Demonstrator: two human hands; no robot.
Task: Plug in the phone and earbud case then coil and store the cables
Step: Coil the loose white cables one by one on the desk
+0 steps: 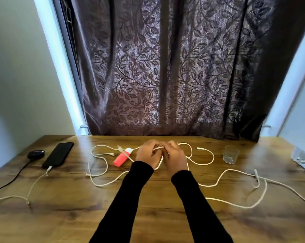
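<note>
Hands, left hand (147, 153) and right hand (174, 156), meet mid-bench (148, 216), both pinching one white cable (203, 163), probably to start a coil, while phone (58, 154) and earbud case (36, 153) sit plugged in at far left, clear of loose loops.
</note>
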